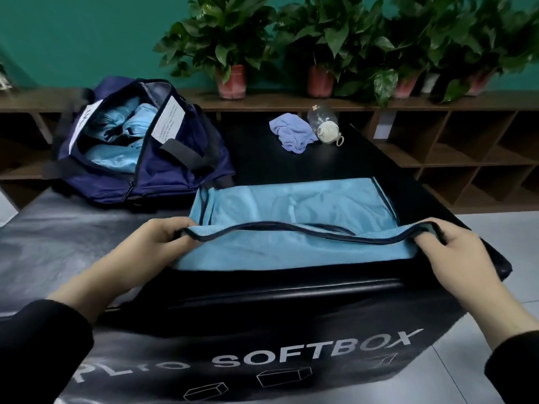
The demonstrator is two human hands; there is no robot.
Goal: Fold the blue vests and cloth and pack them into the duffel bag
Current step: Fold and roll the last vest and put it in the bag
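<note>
We pinch the light-blue vest by its near dark-trimmed hem, left hand and right hand at opposite corners, ready to fold it away from us. Navy duffel bag sits open beyond-left of the vest for packing; crumpled cloth lies beyond it, unfolded.

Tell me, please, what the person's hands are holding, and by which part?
Both hands, left and right, hold the light blue vest by its dark-trimmed near edge, one grip at each end.

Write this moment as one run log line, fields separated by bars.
step: folding vest | left hand: grips near edge | right hand: grips near edge | bag: open, blue fabric inside | cloth: unfolded
</note>
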